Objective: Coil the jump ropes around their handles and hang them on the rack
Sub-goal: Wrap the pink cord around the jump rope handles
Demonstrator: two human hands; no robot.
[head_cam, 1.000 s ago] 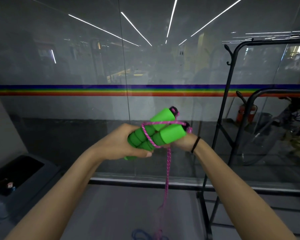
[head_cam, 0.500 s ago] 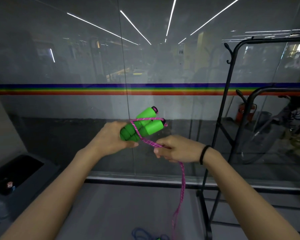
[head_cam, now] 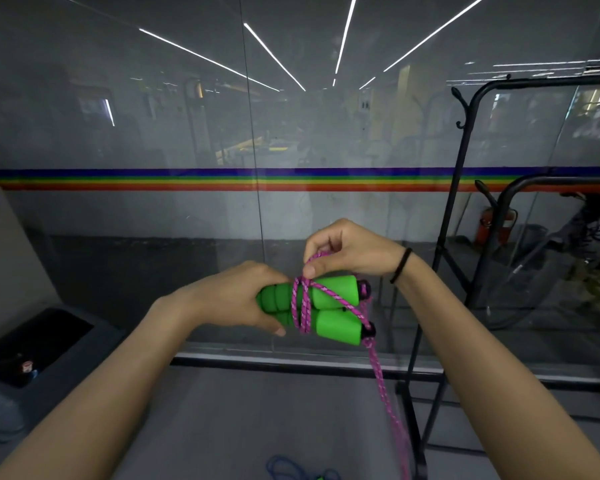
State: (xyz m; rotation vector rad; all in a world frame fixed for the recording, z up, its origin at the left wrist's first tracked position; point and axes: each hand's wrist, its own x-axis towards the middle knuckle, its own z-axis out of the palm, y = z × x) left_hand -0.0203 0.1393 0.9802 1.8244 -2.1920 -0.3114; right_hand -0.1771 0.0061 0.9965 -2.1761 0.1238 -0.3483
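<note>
Left hand [head_cam: 236, 299] gripping green handles [head_cam: 329, 306], right hand [head_cam: 347, 249] pinching pink rope [head_cam: 303, 306], wrapping just a few turns, most dangling, rack [head_cam: 461, 209] hanging not yet done.

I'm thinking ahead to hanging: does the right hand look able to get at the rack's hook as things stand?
Probably yes for path: nothing stands between the right hand and the hook up on its right. But it pinches the pink rope, so it isn't free yet.
</note>
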